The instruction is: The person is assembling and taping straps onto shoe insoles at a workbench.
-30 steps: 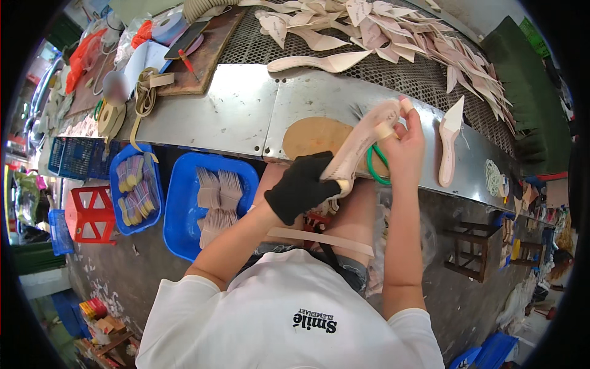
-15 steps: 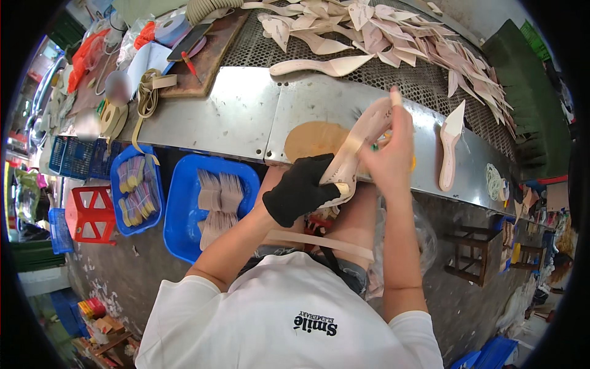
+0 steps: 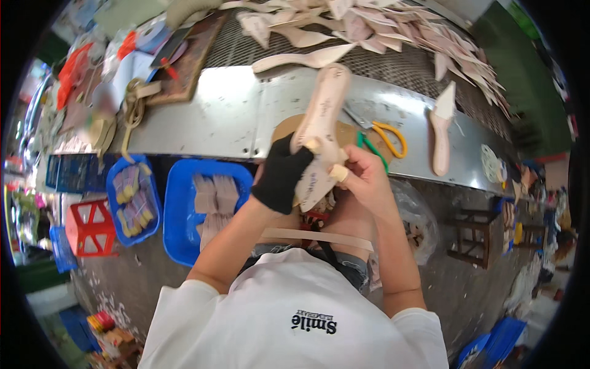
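Note:
A pale pinkish shoe insole (image 3: pixel 330 101) with a loose pointed flap is held over the near edge of the metal bench. Its rounded end points away from me and the flap hangs toward my lap. My left hand (image 3: pixel 281 175), in a black glove with the thumb tip showing, is wrapped round the middle of it. With tape on its fingers, my right hand (image 3: pixel 369 178) is closed at the insole's right edge, thumb and fingertips pinched there. Just beyond lie scissors with yellow-orange handles (image 3: pixel 402 142) and a green-handled tool (image 3: pixel 373 152) on a round brown board (image 3: pixel 287 128).
A similar insole (image 3: pixel 440 135) lies right on the metal bench (image 3: pixel 221 111); another (image 3: pixel 301 59) lies at the mesh edge. Many pieces (image 3: pixel 381 27) pile up behind. Left below stand a blue tub (image 3: pixel 175 230) of stacked pieces, a blue basket (image 3: pixel 123 237) and a red stool (image 3: pixel 91 229).
The insole has swung more upright and moved left. My right hand has come down from its far end to its near right edge, uncovering the scissors. My left hand keeps its hold.

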`<move>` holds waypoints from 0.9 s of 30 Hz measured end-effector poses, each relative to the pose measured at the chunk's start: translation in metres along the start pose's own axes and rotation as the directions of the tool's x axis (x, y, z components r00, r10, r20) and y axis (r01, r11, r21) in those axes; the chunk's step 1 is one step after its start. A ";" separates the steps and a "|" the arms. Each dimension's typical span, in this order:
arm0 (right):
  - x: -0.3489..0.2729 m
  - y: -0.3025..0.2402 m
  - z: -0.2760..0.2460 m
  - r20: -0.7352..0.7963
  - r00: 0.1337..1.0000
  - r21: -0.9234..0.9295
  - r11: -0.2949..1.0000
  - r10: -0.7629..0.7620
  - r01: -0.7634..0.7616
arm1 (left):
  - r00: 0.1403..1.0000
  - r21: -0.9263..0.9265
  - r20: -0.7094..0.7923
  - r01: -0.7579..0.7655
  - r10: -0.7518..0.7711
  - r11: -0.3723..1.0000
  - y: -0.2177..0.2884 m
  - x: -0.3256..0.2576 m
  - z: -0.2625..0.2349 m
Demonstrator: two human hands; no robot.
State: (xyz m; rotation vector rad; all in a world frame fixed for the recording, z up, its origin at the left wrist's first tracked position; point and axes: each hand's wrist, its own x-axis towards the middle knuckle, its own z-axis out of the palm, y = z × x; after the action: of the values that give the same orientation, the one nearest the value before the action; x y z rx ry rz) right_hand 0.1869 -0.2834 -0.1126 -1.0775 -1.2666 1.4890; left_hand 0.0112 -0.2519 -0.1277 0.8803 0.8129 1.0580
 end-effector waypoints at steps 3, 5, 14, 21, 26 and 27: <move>0.010 -0.002 -0.010 -0.244 0.757 -0.705 0.647 -0.606 0.290 | 0.986 -0.153 0.051 0.163 -0.157 0.975 0.014 0.001 -0.015; 0.011 -0.016 -0.023 -0.080 0.698 -0.866 0.396 -0.712 0.304 | 0.924 -0.242 0.269 0.339 -0.273 0.909 0.025 0.003 -0.009; -0.014 -0.004 -0.167 -0.688 0.563 -0.674 0.692 -0.458 -0.260 | 0.955 -0.277 0.297 0.090 -0.004 0.957 0.103 -0.055 -0.029; -0.013 0.032 -0.231 -0.593 0.568 -0.775 0.215 -0.570 -0.594 | 0.206 -0.916 0.400 0.132 0.893 0.379 0.146 -0.082 -0.017; -0.009 0.048 -0.233 -0.587 0.608 -0.797 0.247 -0.534 -0.552 | 0.309 -0.849 0.518 0.071 0.797 0.524 0.136 -0.083 -0.019; -0.012 0.053 -0.247 -0.546 0.612 -0.828 0.256 -0.572 -0.499 | 0.332 -0.832 0.539 0.064 0.774 0.552 0.133 -0.082 -0.018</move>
State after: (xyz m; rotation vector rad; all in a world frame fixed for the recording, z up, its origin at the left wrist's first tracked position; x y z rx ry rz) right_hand 0.4244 -0.2427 -0.1896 -2.1677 -1.4047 -0.3188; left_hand -0.0775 -0.2943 -0.0051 0.7467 -0.8690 0.9977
